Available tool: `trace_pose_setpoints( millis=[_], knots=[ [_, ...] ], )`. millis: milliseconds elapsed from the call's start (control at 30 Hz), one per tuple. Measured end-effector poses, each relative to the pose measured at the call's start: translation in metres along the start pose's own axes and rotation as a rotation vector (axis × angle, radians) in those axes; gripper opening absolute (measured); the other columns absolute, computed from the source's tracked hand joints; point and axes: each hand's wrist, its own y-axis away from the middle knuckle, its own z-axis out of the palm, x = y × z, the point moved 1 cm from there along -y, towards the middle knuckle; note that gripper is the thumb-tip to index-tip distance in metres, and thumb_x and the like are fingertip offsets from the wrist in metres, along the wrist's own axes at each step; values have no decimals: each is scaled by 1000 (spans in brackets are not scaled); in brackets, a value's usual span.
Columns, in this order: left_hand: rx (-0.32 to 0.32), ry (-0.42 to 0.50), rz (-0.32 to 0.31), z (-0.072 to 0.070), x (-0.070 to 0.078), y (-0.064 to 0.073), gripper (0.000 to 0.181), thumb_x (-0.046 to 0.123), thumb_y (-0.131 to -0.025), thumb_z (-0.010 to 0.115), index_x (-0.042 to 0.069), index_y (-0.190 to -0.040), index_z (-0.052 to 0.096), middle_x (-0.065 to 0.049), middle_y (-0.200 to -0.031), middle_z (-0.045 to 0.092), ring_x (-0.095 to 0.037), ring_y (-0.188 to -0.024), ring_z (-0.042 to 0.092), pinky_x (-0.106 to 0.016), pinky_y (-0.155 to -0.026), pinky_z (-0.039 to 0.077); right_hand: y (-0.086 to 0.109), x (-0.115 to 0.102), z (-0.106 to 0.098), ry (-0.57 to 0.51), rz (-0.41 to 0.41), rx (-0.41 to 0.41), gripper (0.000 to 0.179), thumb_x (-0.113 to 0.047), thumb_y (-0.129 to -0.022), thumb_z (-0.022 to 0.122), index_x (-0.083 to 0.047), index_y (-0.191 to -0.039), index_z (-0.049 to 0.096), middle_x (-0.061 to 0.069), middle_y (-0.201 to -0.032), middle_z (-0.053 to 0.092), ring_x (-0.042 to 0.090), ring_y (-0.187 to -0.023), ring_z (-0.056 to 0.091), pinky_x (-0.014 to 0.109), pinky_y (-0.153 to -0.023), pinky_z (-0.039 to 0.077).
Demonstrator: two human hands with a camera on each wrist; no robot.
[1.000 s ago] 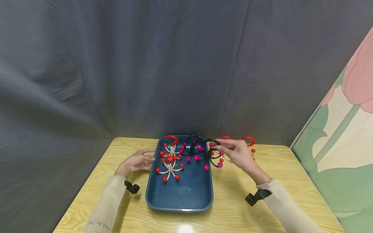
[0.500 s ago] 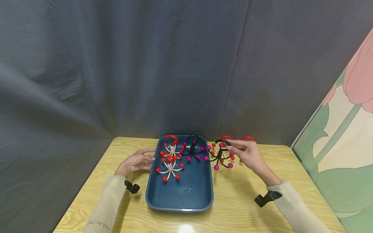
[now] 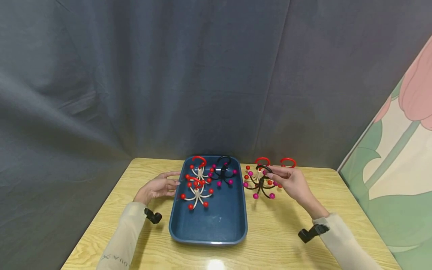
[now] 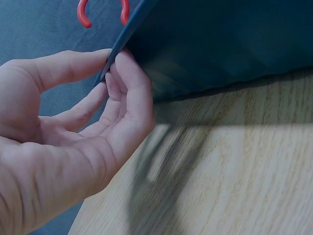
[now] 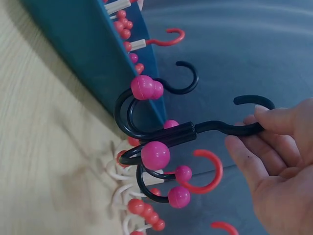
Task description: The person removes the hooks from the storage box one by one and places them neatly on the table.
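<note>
My right hand (image 3: pixel 291 183) pinches the top hook of a black claw hanger (image 5: pixel 176 133) with magenta ball tips. The hanger is upright, close over the table just right of the blue tray (image 3: pixel 208 243), and overlaps a cream claw hanger with a red hook (image 3: pixel 263 160) in the head view. My left hand (image 3: pixel 160 187) pinches the tray's left rim (image 4: pixel 128 30), thumb and fingers on either side of it. Inside the tray stand another black hanger (image 3: pixel 223 173) at the back right and two cream hangers with red hooks, one at the back (image 3: pixel 200 172), one nearer (image 3: pixel 197 193).
Right of the held hanger, another red hook (image 3: pixel 289 161) rises behind my right hand, its lower part hidden. A grey curtain (image 3: pixel 202 82) hangs behind the wooden table (image 3: pixel 280 232). A flower-patterned panel (image 3: pixel 398 168) stands along the right side.
My right hand has carried the black hanger rightward, from beside the tray's right rim to in front of the cream hanger on the table. The left hand stays at the tray rim.
</note>
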Motion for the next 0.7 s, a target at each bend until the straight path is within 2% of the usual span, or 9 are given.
trace_pose_setpoints(
  millis=[67, 200, 333, 433, 467, 533, 600, 700],
  knots=[
    [0, 2, -1, 0, -1, 0, 67, 0, -103, 58, 3, -163, 29, -2, -107, 77, -13, -90, 72, -30, -76, 61, 0, 3, 2, -11, 10, 1, 38, -22, -97, 77, -2, -130, 74, 22, -120, 76, -2, -68, 60, 26, -47, 34],
    [3, -1, -3, 1, -2, -1, 66, 0, -103, 59, 4, -163, 30, -3, -108, 77, -14, -90, 72, -30, -76, 61, 2, 9, 4, -34, 26, 0, 38, -22, -96, 78, -2, -129, 74, 22, -116, 78, 5, -52, 31, 25, -44, 26],
    [7, -7, -7, 3, -2, -1, 66, 0, -103, 58, 4, -163, 30, -2, -106, 76, -13, -90, 71, -30, -76, 61, 3, 15, 7, -48, 32, -6, 38, -22, -96, 78, -3, -129, 74, 22, -116, 78, 4, -50, 29, 25, -44, 26],
    [10, -4, -10, 3, -1, -1, 65, 0, -104, 57, 4, -163, 30, -1, -104, 76, -13, -89, 71, -30, -76, 61, 2, 20, 9, -46, 37, -5, 38, -22, -97, 77, -3, -129, 74, 22, -116, 77, 4, -51, 30, 25, -45, 27],
    [11, -3, -10, 3, -1, -1, 65, 0, -104, 57, 4, -163, 30, -1, -104, 76, -13, -89, 71, -30, -76, 61, 2, 21, 10, -46, 38, -5, 38, -22, -97, 78, -2, -130, 74, 22, -117, 77, 3, -52, 34, 25, -46, 28],
    [11, -3, -10, 3, -1, -1, 65, 0, -104, 57, 4, -163, 29, -1, -104, 76, -13, -89, 71, -31, -76, 61, 3, 23, 11, -60, 41, -7, 39, -21, -97, 78, -1, -130, 73, 22, -118, 77, -4, -58, 50, 19, -51, 38],
    [11, -4, -10, 3, -1, -2, 66, 0, -104, 57, 4, -163, 29, -1, -104, 76, -13, -89, 71, -31, -76, 61, 3, 25, 13, -84, 48, -14, 40, -19, -97, 77, 1, -131, 72, 23, -119, 76, -4, -72, 68, 15, -61, 49],
    [13, -9, -9, 2, -1, -2, 66, 0, -104, 57, 4, -163, 30, -1, -104, 76, -13, -89, 72, -31, -76, 61, 4, 29, 16, -104, 52, -22, 40, -18, -97, 77, 1, -131, 71, 23, -123, 75, 3, -96, 77, 16, -80, 58]
  ],
)
